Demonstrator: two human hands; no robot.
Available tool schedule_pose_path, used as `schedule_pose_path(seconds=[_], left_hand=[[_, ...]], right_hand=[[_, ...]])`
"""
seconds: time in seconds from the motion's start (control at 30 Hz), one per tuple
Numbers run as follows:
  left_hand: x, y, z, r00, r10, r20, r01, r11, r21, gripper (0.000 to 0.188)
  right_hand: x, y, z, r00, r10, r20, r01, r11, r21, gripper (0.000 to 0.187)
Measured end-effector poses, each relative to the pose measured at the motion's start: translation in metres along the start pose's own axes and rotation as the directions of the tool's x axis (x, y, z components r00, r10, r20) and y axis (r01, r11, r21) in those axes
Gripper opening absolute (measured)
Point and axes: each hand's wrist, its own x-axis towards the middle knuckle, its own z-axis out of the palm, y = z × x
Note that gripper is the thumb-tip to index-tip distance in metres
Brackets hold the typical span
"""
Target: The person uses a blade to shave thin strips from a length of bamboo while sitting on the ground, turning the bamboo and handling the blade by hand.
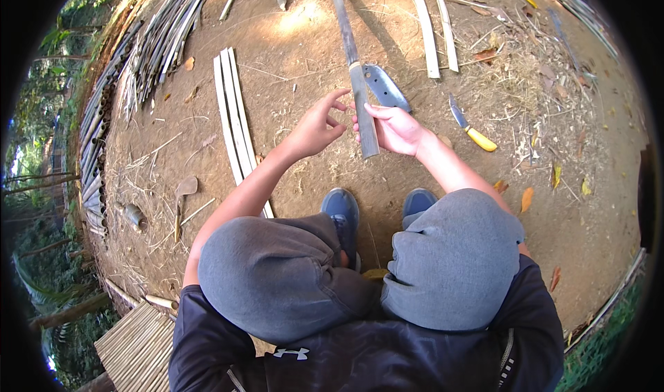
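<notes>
A long dark grey bamboo piece (364, 115) with a pale node ring runs from between my hands to the far edge of the view. My right hand (395, 128) grips its near end, with the thumb lying across its face. Just left of it, my left hand (319, 123) has its fingers apart and curved, holding nothing. Partly behind the bamboo is a broad dark blade (387, 89) with small holes; its handle cannot be made out. A knife with a yellow handle (481, 139) lies on the ground to the right of my right hand.
Pale split bamboo strips (233, 108) lie at left, with more strips (427, 29) at far right. A bamboo pile (162, 42) lines the far left. A wooden-handled tool (185, 188) rests near a short cylinder (133, 216). Shavings (515, 91) and leaves litter the dirt.
</notes>
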Motion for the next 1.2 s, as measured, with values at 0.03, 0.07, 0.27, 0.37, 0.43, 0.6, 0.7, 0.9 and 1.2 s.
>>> schedule_pose_path(seconds=[0.03, 0.07, 0.27, 0.37, 0.43, 0.6, 0.7, 0.9, 1.2], left_hand=[[0.0, 0.0, 0.002, 1.0, -0.005, -0.003, 0.005, 1.0, -0.013, 0.076], [0.0, 0.002, 0.003, 1.0, -0.013, 0.003, 0.014, 1.0, -0.028, 0.077], [0.001, 0.006, 0.009, 0.998, 0.066, -0.01, -0.067, 0.995, -0.073, 0.081], [0.002, 0.002, 0.01, 0.986, 0.166, -0.029, -0.167, 0.986, -0.013, 0.077], [0.004, 0.004, 0.009, 0.991, 0.132, 0.026, -0.132, 0.991, 0.004, 0.073], [0.004, 0.007, 0.009, 0.992, 0.127, 0.028, -0.125, 0.991, -0.043, 0.07], [0.003, 0.006, 0.009, 0.994, 0.113, -0.009, -0.113, 0.994, 0.009, 0.071], [0.004, 0.011, 0.008, 0.978, 0.153, -0.144, -0.142, 0.986, 0.086, 0.068], [0.006, -0.012, 0.005, 0.874, 0.297, -0.385, -0.213, 0.946, 0.246, 0.057]], right_hand=[[-0.001, -0.001, -0.002, 0.999, -0.001, 0.04, 0.001, 1.0, 0.001, 0.032], [-0.003, -0.002, -0.001, 0.997, -0.002, 0.079, 0.002, 1.0, 0.002, 0.031], [-0.003, 0.005, -0.006, 0.992, -0.02, 0.121, 0.029, 0.997, -0.07, 0.036], [0.001, 0.01, -0.006, 1.0, -0.028, 0.014, 0.03, 0.987, -0.158, 0.042], [0.002, 0.012, -0.008, 0.998, -0.029, -0.05, 0.017, 0.976, -0.216, 0.042], [0.001, 0.006, 0.002, 0.987, 0.011, -0.162, -0.052, 0.966, -0.252, 0.039], [0.005, 0.001, 0.009, 0.977, 0.003, -0.214, -0.067, 0.953, -0.294, 0.037], [0.011, -0.012, 0.029, 0.944, -0.052, -0.325, -0.109, 0.882, -0.459, 0.042], [0.022, -0.04, 0.059, 0.963, -0.134, -0.233, -0.086, 0.668, -0.739, 0.059]])
